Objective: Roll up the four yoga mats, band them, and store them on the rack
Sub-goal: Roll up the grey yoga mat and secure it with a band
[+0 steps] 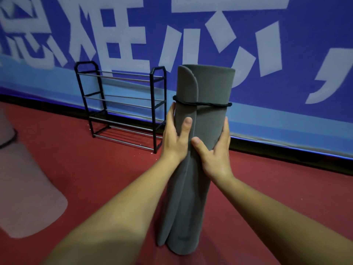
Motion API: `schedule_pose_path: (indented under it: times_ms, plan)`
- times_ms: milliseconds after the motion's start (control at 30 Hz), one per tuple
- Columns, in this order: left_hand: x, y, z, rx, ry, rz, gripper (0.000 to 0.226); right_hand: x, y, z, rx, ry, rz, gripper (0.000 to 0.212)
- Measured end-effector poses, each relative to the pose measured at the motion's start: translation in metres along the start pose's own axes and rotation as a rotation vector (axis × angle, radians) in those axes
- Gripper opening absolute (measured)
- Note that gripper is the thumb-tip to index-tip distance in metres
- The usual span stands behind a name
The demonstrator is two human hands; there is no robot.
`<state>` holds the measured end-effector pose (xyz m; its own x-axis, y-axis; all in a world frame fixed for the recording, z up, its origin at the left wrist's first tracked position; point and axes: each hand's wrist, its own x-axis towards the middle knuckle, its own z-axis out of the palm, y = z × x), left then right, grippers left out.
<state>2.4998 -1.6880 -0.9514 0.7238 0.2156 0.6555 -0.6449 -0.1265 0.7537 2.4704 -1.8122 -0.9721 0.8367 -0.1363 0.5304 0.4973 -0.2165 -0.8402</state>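
On the red floor (pixel 80 169), before a blue banner wall (pixel 286 44), stands a black rack (pixel 122 106). Both hands, left hand (pixel 176 138) and right hand (pixel 216 153), grip the upright grey rolled mat (pixel 202 87), which a black band (pixel 202 104) circles.

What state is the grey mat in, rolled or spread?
Rolled, standing upright: grey mat wears a black band; left hand and right hand grip it.
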Motion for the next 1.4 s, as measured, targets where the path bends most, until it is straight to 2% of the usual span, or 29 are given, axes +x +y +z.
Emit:
schedule_pose_path:
  times_ms: [133,267,400,500,633,733,867,967,1067,1167,1267,1400]
  plan:
    - [0.007,0.001,-0.001,0.054,0.021,0.048,0.102,0.002,0.000,0.008,-0.079,0.028,-0.001,0.124]
    - [0.008,-0.004,-0.005,0.112,0.017,0.128,0.081,0.003,0.001,0.012,-0.077,-0.007,-0.007,0.114]
    - [0.007,-0.016,-0.019,0.062,0.063,0.100,0.079,0.012,0.004,0.001,-0.016,-0.111,0.044,0.097]
    - [0.002,-0.020,-0.022,0.031,0.022,0.097,0.074,0.013,0.009,-0.001,0.054,-0.204,0.059,0.101]
    - [-0.003,-0.023,-0.020,0.061,0.082,0.102,0.094,0.006,0.006,0.013,0.064,-0.176,0.019,0.092]
    - [0.001,-0.022,-0.023,0.077,0.147,0.117,0.089,0.000,0.004,0.025,0.009,-0.107,0.034,0.100]
    - [0.010,-0.018,-0.020,0.029,0.116,0.122,0.083,0.000,0.000,0.030,-0.057,-0.066,0.067,0.108]
    - [0.022,-0.013,-0.019,-0.056,0.113,0.132,0.098,0.015,-0.014,0.030,0.001,-0.044,0.088,0.103]
    - [0.028,-0.010,-0.021,-0.133,0.155,0.081,0.106,0.034,-0.032,0.030,0.079,-0.020,0.129,0.122]
    - [0.031,-0.008,-0.022,-0.143,0.202,-0.006,0.102,0.047,-0.041,0.030,0.064,-0.060,0.125,0.111]
    - [0.037,-0.009,-0.025,-0.103,0.175,-0.031,0.108,0.058,-0.043,0.036,0.072,0.007,0.183,0.093]
    - [0.038,-0.015,-0.030,-0.084,0.149,-0.040,0.081,0.049,-0.030,0.044,0.019,0.011,0.181,0.075]
